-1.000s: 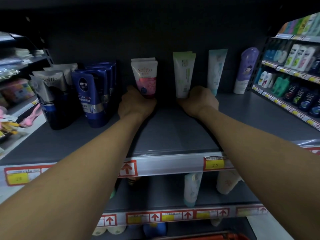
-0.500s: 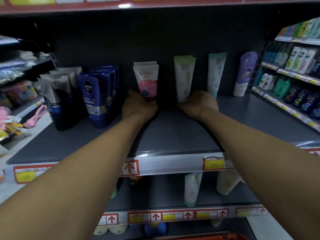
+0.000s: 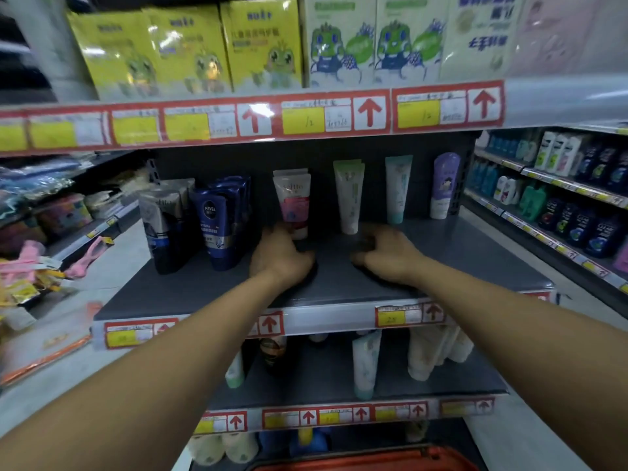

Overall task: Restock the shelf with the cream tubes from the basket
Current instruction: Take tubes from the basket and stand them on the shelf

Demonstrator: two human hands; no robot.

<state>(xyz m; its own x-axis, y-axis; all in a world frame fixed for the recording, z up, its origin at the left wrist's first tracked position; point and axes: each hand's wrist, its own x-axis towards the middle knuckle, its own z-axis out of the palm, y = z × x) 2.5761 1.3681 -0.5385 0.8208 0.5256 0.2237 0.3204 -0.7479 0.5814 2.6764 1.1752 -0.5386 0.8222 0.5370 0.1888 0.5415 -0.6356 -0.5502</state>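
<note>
Both arms reach over the grey shelf [image 3: 475,253], and both hands are blurred. The left hand [image 3: 277,256] hovers low over the shelf deck just in front of the pink-and-white cream tube [image 3: 293,202], its fingers loosely curled downward and holding nothing that can be seen; whether the fingertips touch the tube's base cannot be told. The right hand [image 3: 390,251] hangs over the deck in front of the white-and-green tube [image 3: 350,195], fingers loosely bent, also with nothing visible in its grip. Along the back of this shelf the tubes stand upright on their caps: grey tubes [image 3: 163,222] and dark blue tubes [image 3: 221,222] in rows at the left, then the pink one, the white-and-green one, a pale teal tube [image 3: 397,188] and a purple tube [image 3: 443,185] at the far right, each apart from its neighbour. The shelf above carries yellow boxes [image 3: 190,52] and white boxes [image 3: 377,39] with cartoon figures, above a strip of red-and-yellow price labels [image 3: 306,117]. The lower shelf [image 3: 441,385] holds a few more pale tubes [image 3: 365,362]. At the bottom edge the orange rim of the basket [image 3: 367,462] shows; its contents are out of view.
</note>
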